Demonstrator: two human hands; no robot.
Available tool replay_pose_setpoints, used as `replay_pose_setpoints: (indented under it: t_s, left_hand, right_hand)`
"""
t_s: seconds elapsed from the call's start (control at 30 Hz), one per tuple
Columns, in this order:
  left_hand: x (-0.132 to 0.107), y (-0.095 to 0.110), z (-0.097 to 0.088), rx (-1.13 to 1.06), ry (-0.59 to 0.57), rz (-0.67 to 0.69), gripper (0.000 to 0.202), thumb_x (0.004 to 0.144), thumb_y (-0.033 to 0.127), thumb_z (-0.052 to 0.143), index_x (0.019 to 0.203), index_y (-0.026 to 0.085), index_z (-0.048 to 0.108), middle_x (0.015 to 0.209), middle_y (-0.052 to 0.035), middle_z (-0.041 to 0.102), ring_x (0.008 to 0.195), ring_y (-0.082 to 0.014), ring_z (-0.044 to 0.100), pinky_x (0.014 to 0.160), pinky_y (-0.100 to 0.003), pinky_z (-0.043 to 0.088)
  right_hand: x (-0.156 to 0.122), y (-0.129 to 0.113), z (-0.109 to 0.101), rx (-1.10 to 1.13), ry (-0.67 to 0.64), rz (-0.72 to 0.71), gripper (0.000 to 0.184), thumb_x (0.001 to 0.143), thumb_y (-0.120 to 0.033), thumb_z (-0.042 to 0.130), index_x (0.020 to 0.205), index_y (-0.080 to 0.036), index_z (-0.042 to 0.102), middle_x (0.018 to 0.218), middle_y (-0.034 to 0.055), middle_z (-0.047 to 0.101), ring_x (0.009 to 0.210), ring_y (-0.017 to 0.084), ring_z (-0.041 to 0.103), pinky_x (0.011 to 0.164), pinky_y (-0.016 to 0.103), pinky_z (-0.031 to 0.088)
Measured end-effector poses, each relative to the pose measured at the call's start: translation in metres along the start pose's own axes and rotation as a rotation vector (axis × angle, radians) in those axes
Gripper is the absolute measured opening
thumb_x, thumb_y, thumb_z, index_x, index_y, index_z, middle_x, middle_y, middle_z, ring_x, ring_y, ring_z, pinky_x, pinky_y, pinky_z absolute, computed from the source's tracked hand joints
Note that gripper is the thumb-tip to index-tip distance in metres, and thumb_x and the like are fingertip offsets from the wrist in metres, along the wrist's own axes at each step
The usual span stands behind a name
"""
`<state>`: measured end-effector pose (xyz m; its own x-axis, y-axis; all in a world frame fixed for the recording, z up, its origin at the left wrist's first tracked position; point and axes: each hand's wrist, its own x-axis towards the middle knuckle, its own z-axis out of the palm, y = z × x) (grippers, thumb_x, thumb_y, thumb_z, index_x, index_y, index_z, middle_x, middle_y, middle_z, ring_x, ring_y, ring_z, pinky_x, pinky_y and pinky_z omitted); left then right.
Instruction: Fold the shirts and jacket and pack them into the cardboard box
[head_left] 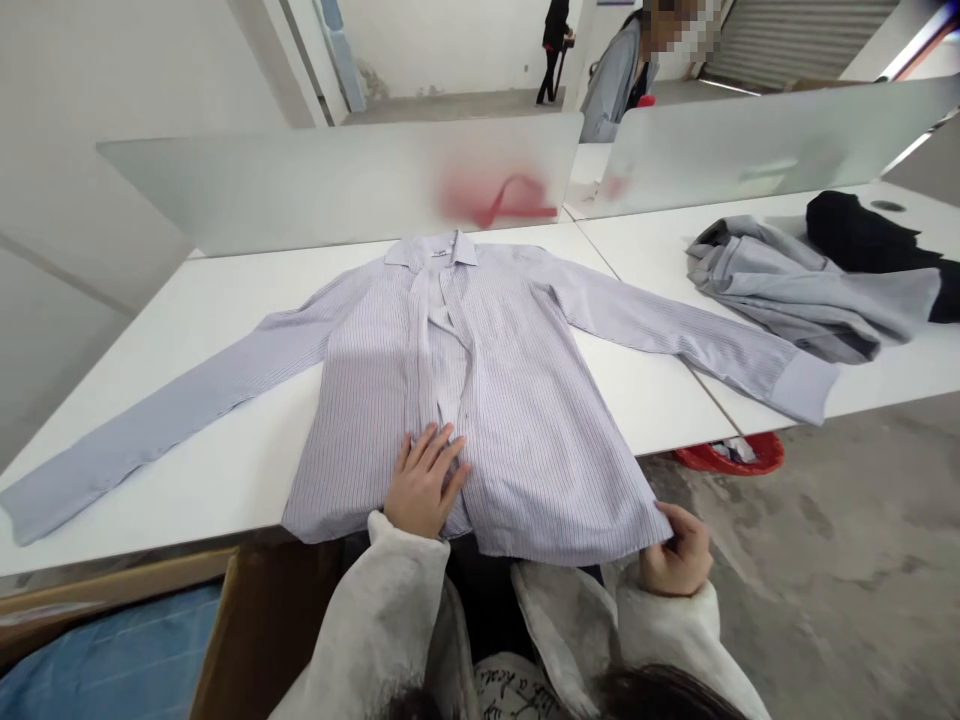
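A pale lilac striped dress shirt lies face up on the white table, its collar toward the divider and both sleeves spread to the sides. Its front is unbuttoned, with a narrow gap down the middle. My left hand rests flat on the lower front near the gap, fingers extended. At the bottom corner on the right, my right hand pinches the shirt's hem between thumb and fingers. The hem hangs a little past the table's front edge.
Grey clothing and a black garment lie heaped at the right. A frosted divider runs along the back. Below are a red bin and a cardboard box with blue cloth. Beyond the divider is a person.
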<state>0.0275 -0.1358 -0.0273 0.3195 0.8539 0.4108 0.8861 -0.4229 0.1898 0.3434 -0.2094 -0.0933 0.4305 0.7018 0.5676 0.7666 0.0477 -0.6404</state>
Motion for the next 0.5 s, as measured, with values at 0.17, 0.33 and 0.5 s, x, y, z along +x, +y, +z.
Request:
replay_pose_setpoints:
  t_s: [0.17,0.33,0.5]
  left_hand:
    - [0.0,0.001,0.001,-0.029,0.024,-0.028,0.034,0.093,0.038,0.042,0.115,0.019,0.059,0.127,-0.0091,0.059,0.125,-0.0278,0.047,0.104,-0.054,0.035]
    - [0.0,0.001,0.0,-0.026,0.012,-0.031,0.033,0.093,0.036,0.043,0.116,0.019,0.058,0.128,-0.0097,0.058,0.126,-0.0271,0.046,0.105,-0.054,0.034]
    - [-0.001,0.001,-0.001,0.006,0.006,-0.006,0.034,0.093,0.037,0.041,0.117,0.018,0.058,0.127,-0.0102,0.059,0.125,-0.027,0.047,0.104,-0.054,0.036]
  right_hand:
    - [0.015,-0.003,-0.014,0.059,-0.216,-0.354,0.023,0.079,-0.019,0.044,0.091,-0.019,0.064,0.07,0.0038,0.062,0.061,0.016,0.058,0.055,0.028,0.045]
    - [0.074,0.021,-0.022,-0.1,-0.098,-0.414,0.021,0.081,-0.02,0.048,0.092,-0.02,0.065,0.084,0.0065,0.065,0.08,0.021,0.063,0.076,0.035,0.05]
    - [0.176,0.065,-0.002,-0.568,-0.197,-0.245,0.043,0.091,-0.036,0.043,0.125,-0.014,0.057,0.133,0.022,0.049,0.118,0.031,0.05,0.094,0.047,0.041]
